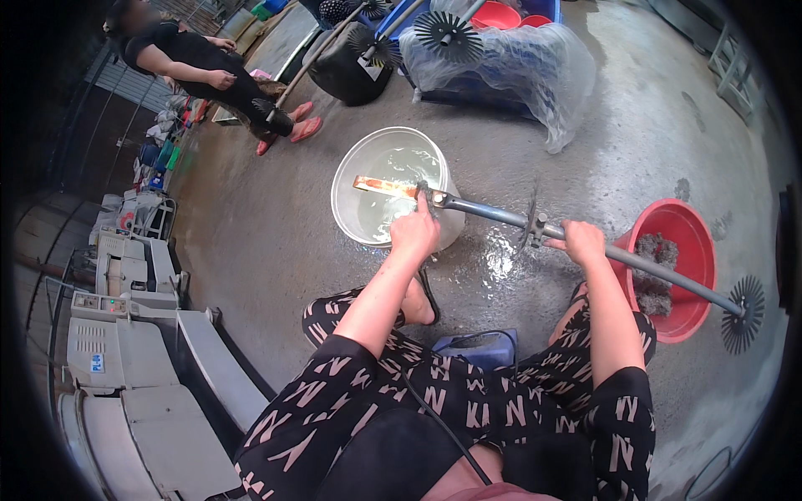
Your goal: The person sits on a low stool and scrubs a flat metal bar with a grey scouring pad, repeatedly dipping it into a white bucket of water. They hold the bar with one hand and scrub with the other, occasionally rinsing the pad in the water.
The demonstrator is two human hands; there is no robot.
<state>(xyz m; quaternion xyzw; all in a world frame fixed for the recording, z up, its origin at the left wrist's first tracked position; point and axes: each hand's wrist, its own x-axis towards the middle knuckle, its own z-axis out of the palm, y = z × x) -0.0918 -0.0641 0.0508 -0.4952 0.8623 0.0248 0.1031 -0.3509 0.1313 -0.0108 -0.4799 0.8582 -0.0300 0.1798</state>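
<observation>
A long metal shaft (493, 212) crosses in front of me, tilted down to the right. Its left end carries a flat, rust-orange and whitish blade (380, 185) over a white bucket (341, 204) of cloudy water. My left hand (413, 230) is closed at the joint of blade and shaft, index finger extended, pressing a small dark grey wad (422, 189) there; its other fingers are partly hidden. My right hand (584, 243) grips the shaft just right of an edge-on toothed disc (533, 225). Another dark toothed disc (742, 315) sits at the far right end.
A red bucket (708, 250) with grey clumps stands under the shaft at right. A blue stool (480, 349) is between my legs. Ahead are a blue crate (468, 96) with plastic sheeting, a black jerrycan (347, 77) and another person (196, 71). Grey machines (125, 351) line the left.
</observation>
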